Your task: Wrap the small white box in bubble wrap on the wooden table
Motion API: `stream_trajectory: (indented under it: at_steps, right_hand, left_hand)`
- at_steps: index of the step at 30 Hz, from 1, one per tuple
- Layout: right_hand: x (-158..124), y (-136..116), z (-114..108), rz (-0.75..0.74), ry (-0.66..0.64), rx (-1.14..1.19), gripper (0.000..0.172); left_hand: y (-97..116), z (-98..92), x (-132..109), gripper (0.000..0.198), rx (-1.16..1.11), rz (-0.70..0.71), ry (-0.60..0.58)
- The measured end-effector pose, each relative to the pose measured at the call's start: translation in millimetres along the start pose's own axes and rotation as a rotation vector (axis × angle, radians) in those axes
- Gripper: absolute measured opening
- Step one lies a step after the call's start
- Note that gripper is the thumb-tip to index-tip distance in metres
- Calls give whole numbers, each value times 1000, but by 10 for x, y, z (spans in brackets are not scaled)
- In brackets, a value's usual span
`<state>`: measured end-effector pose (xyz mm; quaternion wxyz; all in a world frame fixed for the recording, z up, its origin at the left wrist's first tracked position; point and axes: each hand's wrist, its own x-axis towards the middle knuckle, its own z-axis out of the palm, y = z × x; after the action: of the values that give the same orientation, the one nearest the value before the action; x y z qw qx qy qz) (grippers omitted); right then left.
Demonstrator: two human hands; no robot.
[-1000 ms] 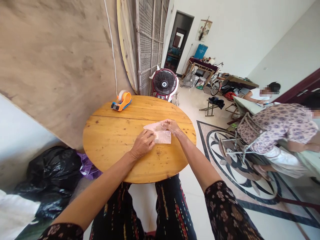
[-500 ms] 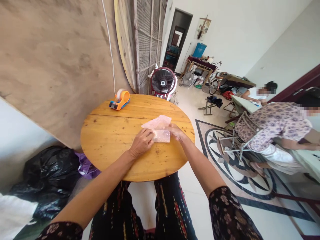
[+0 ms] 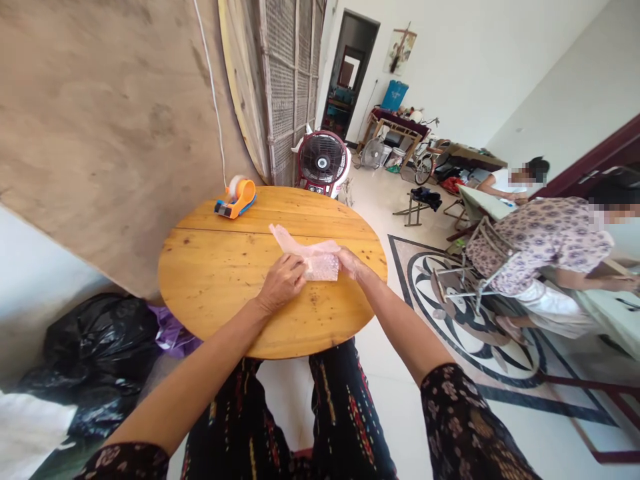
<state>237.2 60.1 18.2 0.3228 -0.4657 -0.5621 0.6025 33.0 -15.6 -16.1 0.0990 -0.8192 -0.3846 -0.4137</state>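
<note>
A small piece of pink, see-through bubble wrap (image 3: 323,266) lies on the round wooden table (image 3: 210,287). Its upper part is folded, with one loose corner sticking out to the far left. My left hand (image 3: 284,281) is closed on the wrap's left side, fingers curled and pressed down near the tabletop. At the right end, my right hand (image 3: 351,263) pinches the wrap's edge between thumb and fingers. Whether anything lies inside the folds I cannot tell. An orange and blue tape dispenser (image 3: 237,197) with a roll of clear tape stands near the table's far left edge.
A fan (image 3: 323,160) stands beyond the table's far edge. Black plastic bags (image 3: 95,340) and a purple bag (image 3: 173,332) lie on the floor to the left. At right, two people sit at another table (image 3: 600,303); a folding stool (image 3: 417,207) stands farther back.
The wrap's raised upper flap has folded down, and a corner now juts out to the far left. Both hands keep their hold in nearly the same place. The view has shifted slightly.
</note>
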Motion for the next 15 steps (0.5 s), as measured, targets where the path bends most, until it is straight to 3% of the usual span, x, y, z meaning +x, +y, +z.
stream_trajectory:
  at_steps: [4,6,11,15]
  right_hand:
    - [-165,-80,-7,5,-164,-33,47]
    - [-209,-121,22,-6,-178,-62,49]
    - [-205,-132,111,-11,7,-244,44]
    - [-135,-82,126,-35,62,-356,31]
  left_hand:
    - [4,-12,12,21,9,6,-9]
    - [5,-16,15,20,22,8,-12]
    - [7,-12,2,21,33,-2,-10]
    - [0,-3,-8,20,30,-4,-10]
